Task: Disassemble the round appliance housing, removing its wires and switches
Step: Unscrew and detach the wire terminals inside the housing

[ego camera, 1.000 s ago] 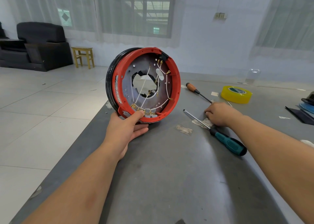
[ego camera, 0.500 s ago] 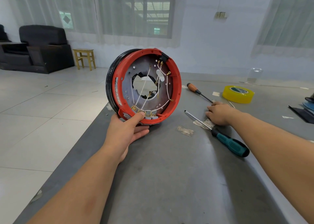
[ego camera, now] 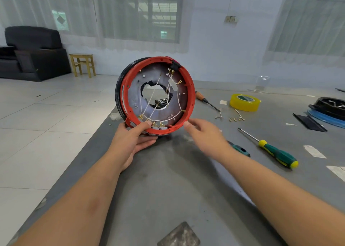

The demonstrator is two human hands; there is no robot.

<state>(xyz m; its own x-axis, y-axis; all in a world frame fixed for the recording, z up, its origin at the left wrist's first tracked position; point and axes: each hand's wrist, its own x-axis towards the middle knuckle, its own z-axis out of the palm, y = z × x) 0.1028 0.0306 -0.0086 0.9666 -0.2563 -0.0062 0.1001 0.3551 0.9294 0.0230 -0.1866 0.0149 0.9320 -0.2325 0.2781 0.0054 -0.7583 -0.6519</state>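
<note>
The left hand holds the round red plastic housing upright at frame centre so its white wires show; the right hand, fingers loose and empty, is beside its rim.

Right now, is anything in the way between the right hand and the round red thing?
Nothing visible is in the way. The right hand is open just beside the lower right rim of the round housing, with only bare table below. The left hand grips the bottom rim, off to the side.
</note>
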